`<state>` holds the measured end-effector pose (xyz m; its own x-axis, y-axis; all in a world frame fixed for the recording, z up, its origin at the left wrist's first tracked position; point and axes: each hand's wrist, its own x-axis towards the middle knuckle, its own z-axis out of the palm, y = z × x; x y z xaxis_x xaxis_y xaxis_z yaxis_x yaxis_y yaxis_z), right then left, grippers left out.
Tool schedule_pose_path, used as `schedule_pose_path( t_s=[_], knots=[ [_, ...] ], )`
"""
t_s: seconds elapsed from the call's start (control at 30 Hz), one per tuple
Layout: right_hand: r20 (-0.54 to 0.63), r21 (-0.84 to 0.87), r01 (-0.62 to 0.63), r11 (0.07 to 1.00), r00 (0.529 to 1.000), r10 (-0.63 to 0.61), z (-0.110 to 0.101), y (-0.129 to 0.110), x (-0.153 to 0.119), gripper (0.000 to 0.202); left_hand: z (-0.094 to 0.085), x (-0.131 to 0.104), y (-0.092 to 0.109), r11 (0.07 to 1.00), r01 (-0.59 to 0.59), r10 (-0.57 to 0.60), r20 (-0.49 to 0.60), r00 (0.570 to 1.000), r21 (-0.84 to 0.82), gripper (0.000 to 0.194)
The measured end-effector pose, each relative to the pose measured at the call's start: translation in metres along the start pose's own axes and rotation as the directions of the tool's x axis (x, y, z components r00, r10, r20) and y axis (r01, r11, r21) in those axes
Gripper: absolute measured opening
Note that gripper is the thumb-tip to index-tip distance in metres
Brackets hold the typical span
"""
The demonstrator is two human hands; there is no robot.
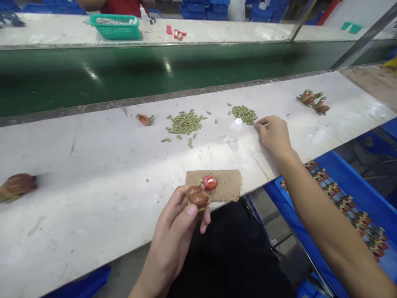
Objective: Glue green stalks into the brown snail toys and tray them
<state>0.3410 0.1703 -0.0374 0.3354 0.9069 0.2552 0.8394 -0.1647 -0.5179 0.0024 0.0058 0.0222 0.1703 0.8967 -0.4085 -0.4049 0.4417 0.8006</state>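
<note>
My left hand point(178, 225) grips a small figurine point(197, 197) with a glossy brown rounded body and green parts. It is held just above the front edge of the table. Beside it, a shiny red round piece point(210, 182) shows over a cardboard piece point(228, 186). My right hand point(274, 134) reaches to the right edge of a small pile of green pellet-like pieces point(243, 113), with thumb and fingers pinched together. Whatever is between those fingertips, if anything, is hidden. Left of this hand stands a small clear bottle point(235, 129) with a white cap.
A larger green pile point(186, 123) and a hollow brown part point(144, 119) lie mid-table. More figurines lie at far left point(20, 184) and back right point(313, 100). A blue crate point(341, 165) with rows of figurines stands below right. Beyond the green belt point(130, 70) is another person point(124, 7).
</note>
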Motion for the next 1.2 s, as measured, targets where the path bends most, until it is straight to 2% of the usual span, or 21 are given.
schedule_pose_path(
  t_s=[0.13,0.2,0.33,0.4,0.47,0.53,0.63,0.7,0.83,1.07,1.2],
  knots=[
    [0.003,0.036,-0.045,0.998,0.999,0.045,-0.016,-0.005,-0.012,0.014,-0.002,0.0,0.0,0.99,0.072,-0.06,0.094,0.994,-0.122,0.029],
    [0.015,0.116,-0.088,0.989,0.996,0.087,-0.026,-0.01,-0.021,0.013,-0.005,0.001,0.0,0.977,0.113,-0.089,0.138,0.986,-0.179,0.031],
    [0.056,0.31,-0.144,0.94,0.99,0.133,-0.045,-0.031,-0.059,0.007,-0.01,0.005,-0.002,0.973,0.128,-0.086,0.211,0.974,-0.192,0.03],
    [0.13,0.423,-0.126,0.897,0.989,0.077,-0.054,-0.047,-0.088,0.012,-0.009,0.006,-0.004,0.982,0.113,-0.079,0.213,0.974,-0.154,0.027],
    [0.252,0.566,-0.14,0.812,0.968,-0.009,-0.061,-0.065,-0.118,0.011,-0.006,0.007,-0.007,0.99,0.076,-0.051,0.201,0.978,-0.117,0.024],
    [0.365,0.661,-0.211,0.72,0.929,-0.063,-0.068,-0.083,-0.146,0.006,-0.003,0.007,-0.01,0.998,0.028,-0.019,0.168,0.986,-0.049,0.023],
    [0.501,0.702,-0.336,0.627,0.859,-0.101,-0.075,-0.102,-0.173,0.004,0.0,0.004,-0.013,0.996,-0.034,0.025,0.105,0.994,0.08,0.022],
    [0.556,0.695,-0.381,0.61,0.823,-0.119,-0.077,-0.108,-0.181,0.003,0.0,0.003,-0.014,0.99,-0.052,0.038,0.101,0.994,0.131,0.022],
    [0.587,0.688,-0.406,0.601,0.799,-0.133,-0.077,-0.111,-0.184,0.008,0.001,0.002,-0.016,0.976,-0.073,0.051,0.114,0.992,0.206,0.022],
    [0.593,0.706,-0.497,0.504,0.804,-0.039,-0.07,-0.115,-0.186,0.018,0.006,0.001,-0.024,0.984,-0.115,0.108,0.057,0.993,0.134,0.02],
    [0.564,0.728,-0.477,0.493,0.825,-0.035,-0.069,-0.119,-0.192,0.013,0.007,-0.001,-0.025,0.997,-0.079,0.079,0.085,0.993,-0.004,0.018]
  ],
)
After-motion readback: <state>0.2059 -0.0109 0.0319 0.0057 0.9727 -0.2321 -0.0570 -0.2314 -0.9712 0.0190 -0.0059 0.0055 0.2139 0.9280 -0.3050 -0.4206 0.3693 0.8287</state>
